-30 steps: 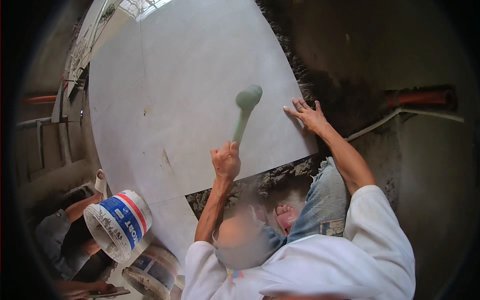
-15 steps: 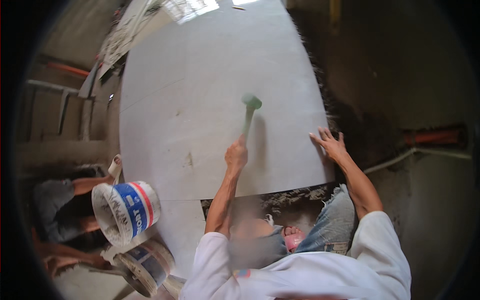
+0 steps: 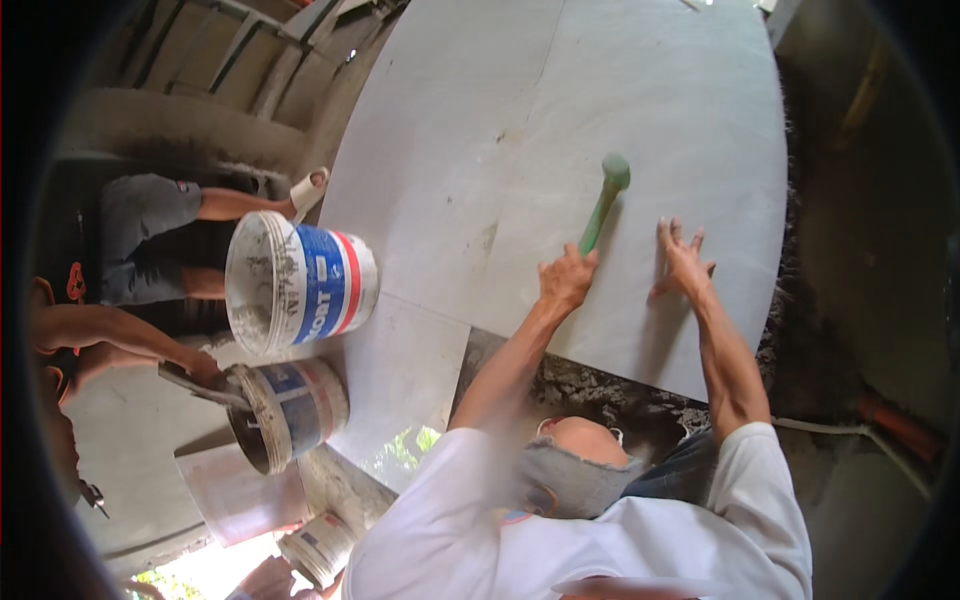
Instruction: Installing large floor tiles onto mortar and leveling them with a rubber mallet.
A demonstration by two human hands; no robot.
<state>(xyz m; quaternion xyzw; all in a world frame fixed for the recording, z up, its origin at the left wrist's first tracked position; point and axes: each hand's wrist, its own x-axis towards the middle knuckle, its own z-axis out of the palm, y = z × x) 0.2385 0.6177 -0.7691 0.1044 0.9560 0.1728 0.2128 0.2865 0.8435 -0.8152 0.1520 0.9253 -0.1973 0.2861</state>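
My left hand (image 3: 568, 278) is wrapped round the handle of a green-handled mallet (image 3: 601, 218). The mallet's rounded greenish head is over a large pale grey floor tile (image 3: 560, 120); whether it touches the surface I cannot tell. To the right of it, my right hand (image 3: 684, 262) has its fingers spread and holds nothing. It hovers over or lightly touches the same tile, with its shadow below. Dark mortar (image 3: 570, 368) shows along the tile's near edge, by my bent knee in torn jeans.
On the left stand a white bucket with blue and red bands (image 3: 300, 285) and a dirty bucket (image 3: 290, 412). A co-worker's hand (image 3: 205, 370) holds a flat tool at the dirty one. A smaller bucket (image 3: 318, 550) is lower left. An orange pipe (image 3: 900, 425) lies at right.
The view has turned, so the tile and buckets sit differently in it. My right hand has moved from the tile's right edge inward, nearer the mallet. My left hand still grips the mallet.
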